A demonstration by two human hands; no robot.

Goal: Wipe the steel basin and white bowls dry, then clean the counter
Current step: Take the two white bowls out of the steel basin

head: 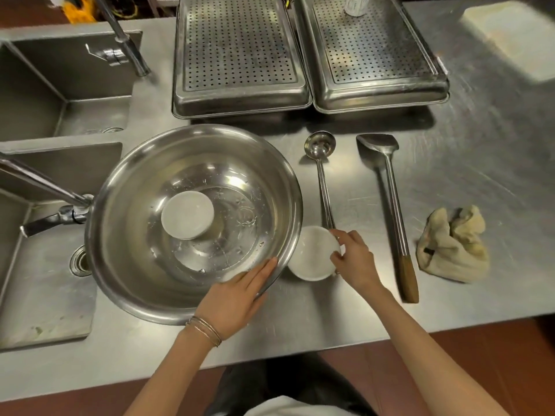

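Nearest, the left hand [237,298], thin bangles at its wrist, lies with straight, relaxed fingers over the near right rim of the wide round stainless-steel basin [126,283], touching it without curling round it. Just right of it, the right hand [354,259] pinches the far right rim of a small white bowl [309,259] with thumb and curled fingers. This bowl stands mouth up on the brushed steel counter [300,325], right beside the basin's right wall. The basin sits at the counter's left part, its left side reaching over the near rectangular steel sink [45,289]. Water drops dot its floor, and a second white bowl [187,215], seemingly mouth down, rests inside left of centre. A steel tap [45,181] slants in from the left towards the basin's rim. Right of the bowls, a long steel ladle [324,187] lies with its cup far and its handle end hidden at the right hand. Further right lies a steel spatula with a wooden grip [393,205], and beyond it, well apart, a crumpled beige cloth [453,244]. Farther back on the left is a second sink [75,85]. At the far side stand two perforated rectangular steel trays [240,55] side by side.
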